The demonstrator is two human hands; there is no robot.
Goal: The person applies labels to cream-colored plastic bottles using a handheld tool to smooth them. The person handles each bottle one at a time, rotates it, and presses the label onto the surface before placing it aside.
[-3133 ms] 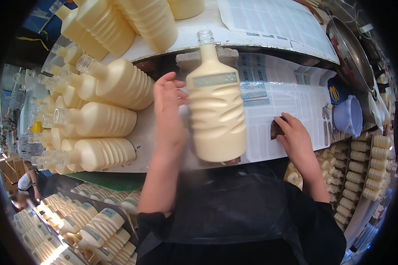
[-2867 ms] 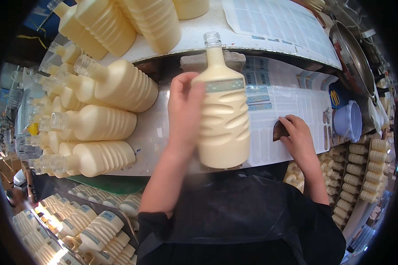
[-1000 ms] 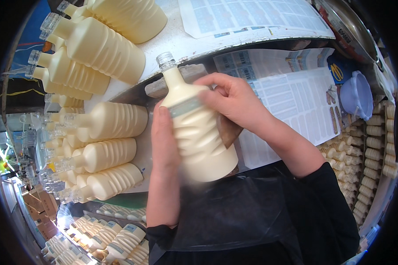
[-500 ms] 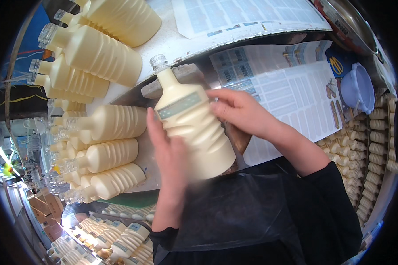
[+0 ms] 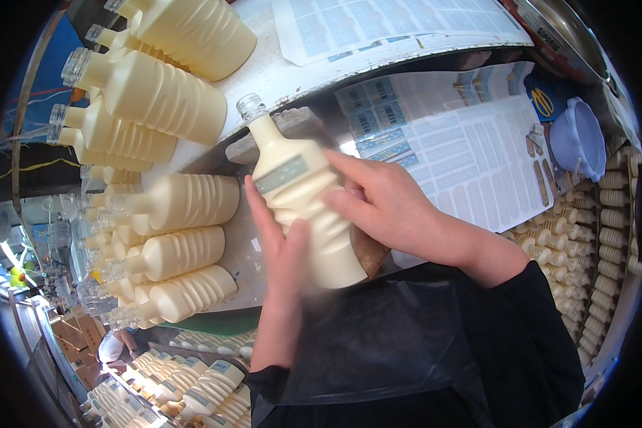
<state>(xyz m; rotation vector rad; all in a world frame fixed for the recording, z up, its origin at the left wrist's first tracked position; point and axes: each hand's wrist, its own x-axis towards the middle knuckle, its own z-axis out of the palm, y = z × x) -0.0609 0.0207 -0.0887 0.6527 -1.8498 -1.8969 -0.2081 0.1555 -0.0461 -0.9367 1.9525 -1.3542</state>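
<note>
At dial centre: one cream ribbed bottle (image 5: 307,207), clear neck toward eleven o'clock, patterned label band (image 5: 282,175) across its shoulder. Left hand (image 5: 278,246): forearm rising from six o'clock, slightly blurred, fingers straight along the bottle's nine o'clock flank, thumb parted over its front; firmness of hold cannot be told. Right hand (image 5: 381,203): forearm from four o'clock, index and thumb spread at the bottle's three o'clock edge; brown piece (image 5: 371,255) beneath, grip on it unclear. Two o'clock: label sheet (image 5: 478,157).
</note>
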